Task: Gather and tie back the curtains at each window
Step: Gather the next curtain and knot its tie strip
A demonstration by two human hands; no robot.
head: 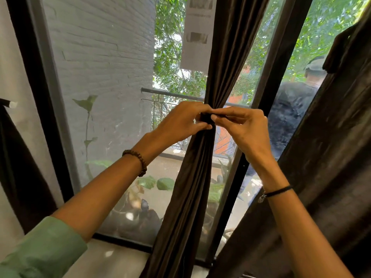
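The window (26, 67) frames everything. Right of the gathered curtain (192, 187), a loose curtain (331, 157) hangs wide and untied: probably left to do. The gathered curtain is bunched into a narrow column before the glass. At its waist, left hand (178, 122) and right hand (245, 127) each pinch the dark tie band (206, 117) wrapped round it; fastening looks nearly finished, not yet released.

Two hands up: left hand (180, 122) and right hand (246, 128). Three dark curtains in shot: centre curtain (192, 187), right curtain (325, 177), left curtain (20, 167). One tie band (206, 117). Two wristbands, one beaded bracelet (139, 159), one black cord (279, 191). One paper sheet (197, 51), one person outside (295, 109).
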